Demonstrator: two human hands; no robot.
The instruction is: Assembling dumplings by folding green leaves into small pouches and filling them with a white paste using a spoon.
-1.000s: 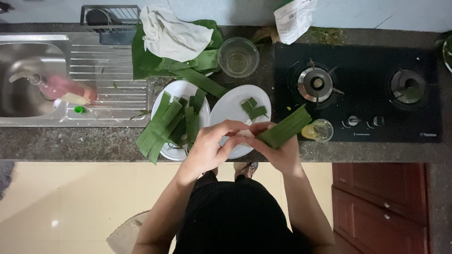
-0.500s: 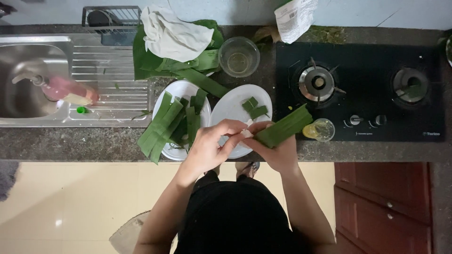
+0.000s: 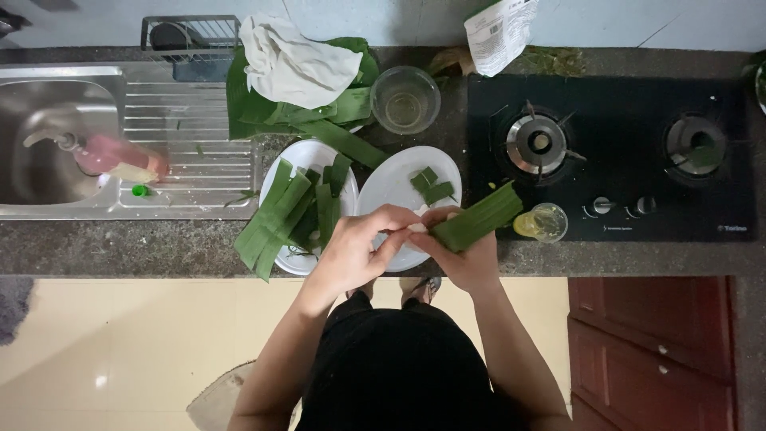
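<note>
Stretching across the whole view, the speckled stone counter (image 3: 96,247) carries everything we see. On its left a steel sink (image 3: 48,144) with a ribbed drainboard holds a pink bottle (image 3: 120,156); on its right lies a black gas hob (image 3: 622,160) with two burners. Behind the plates we find large banana leaves (image 3: 255,104) under a crumpled white cloth (image 3: 295,64), with a wire rack (image 3: 191,36) just beside them and a clear glass bowl (image 3: 405,100) near the hob's edge. A white plate (image 3: 303,156) bears a heap of cut leaf strips (image 3: 279,215) that spill over the counter edge. Touching it, a second white plate (image 3: 391,183) holds a few small folded leaf pieces (image 3: 431,185).

Over that second plate's front rim, our right hand (image 3: 471,259) grips a folded leaf strip (image 3: 479,219), its free end slanting up toward the hob. Our left hand (image 3: 359,243) meets it, fingers pinching something small and pale at the strip's near end; we cannot tell what. A small glass cup (image 3: 542,222) of yellowish liquid sits just beside the strip's tip.
</note>
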